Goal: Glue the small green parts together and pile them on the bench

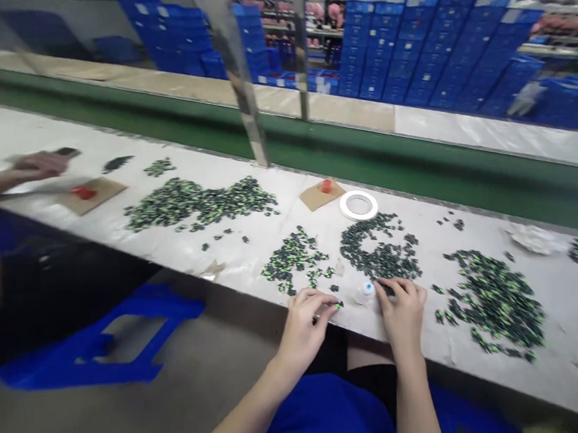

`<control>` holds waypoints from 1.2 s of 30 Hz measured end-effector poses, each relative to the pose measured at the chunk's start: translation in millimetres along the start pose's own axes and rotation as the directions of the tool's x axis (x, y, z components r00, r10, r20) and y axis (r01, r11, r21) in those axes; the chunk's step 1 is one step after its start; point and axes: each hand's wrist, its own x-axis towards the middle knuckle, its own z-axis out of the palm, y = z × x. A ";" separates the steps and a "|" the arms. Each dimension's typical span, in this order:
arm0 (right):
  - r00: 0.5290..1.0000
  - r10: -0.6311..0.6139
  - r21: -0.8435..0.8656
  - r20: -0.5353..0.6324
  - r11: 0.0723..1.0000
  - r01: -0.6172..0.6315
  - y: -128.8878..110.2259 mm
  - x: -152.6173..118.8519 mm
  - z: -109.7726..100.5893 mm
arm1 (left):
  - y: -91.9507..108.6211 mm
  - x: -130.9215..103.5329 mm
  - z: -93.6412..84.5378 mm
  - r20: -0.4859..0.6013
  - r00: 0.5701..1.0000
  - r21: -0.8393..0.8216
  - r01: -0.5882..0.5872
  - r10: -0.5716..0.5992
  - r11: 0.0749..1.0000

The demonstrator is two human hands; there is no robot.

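Observation:
My left hand (306, 321) pinches a small black-and-green piece (339, 304) between thumb and fingertips, just above the table's near edge. My right hand (405, 304) is at the near side of a pile of small black pieces (380, 253). Its thumb and fingers close around a dark piece there, partly hidden by the fingers. Between my hands is a small white bottle-like object (365, 293) with a blue spot on its end. A loose heap of black-and-green pieces (294, 259) lies beyond my left hand, and a larger heap (497, 301) lies right of my right hand.
A white tape roll (358, 206) and a cardboard piece (320, 195) with a red cap (326, 186) lie farther back. A co-worker's hand (42, 165) is at far left. A metal post (244, 81) rises behind the table. A blue stool (104, 341) stands below.

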 end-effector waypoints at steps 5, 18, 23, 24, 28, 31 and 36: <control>0.999 -0.048 -0.041 0.017 0.998 0.049 3.6 6.7 2.2 | 8.9 4.2 1.9 -0.003 1.000 -0.019 0.001 -0.001 1.000; 0.890 0.455 0.425 -0.022 0.810 -0.404 -9.5 6.7 -37.2 | 22.7 0.1 1.6 0.017 0.996 -0.147 -0.087 0.091 0.985; 0.814 0.580 0.586 0.016 0.655 -0.478 -6.6 3.4 -44.3 | 33.0 -1.3 7.0 0.043 0.991 -0.199 -0.114 0.125 0.973; 0.802 0.595 0.599 0.049 0.625 -0.501 -7.1 2.2 -44.6 | 34.9 -1.4 7.7 0.049 0.990 -0.203 -0.118 0.131 0.972; 0.773 0.621 0.646 0.128 0.539 -0.541 -18.1 -7.6 -48.3 | 41.1 -1.5 9.6 0.049 0.981 -0.211 -0.174 0.189 0.962; 0.770 0.617 0.642 0.164 0.526 -0.558 -35.4 -19.3 -54.6 | 44.7 -2.5 10.9 0.027 0.970 -0.204 -0.232 0.242 0.951; 0.818 0.523 0.655 0.241 0.534 -0.534 -61.5 -31.4 -61.6 | 49.6 -6.2 12.0 0.056 0.957 -0.190 -0.271 0.286 0.944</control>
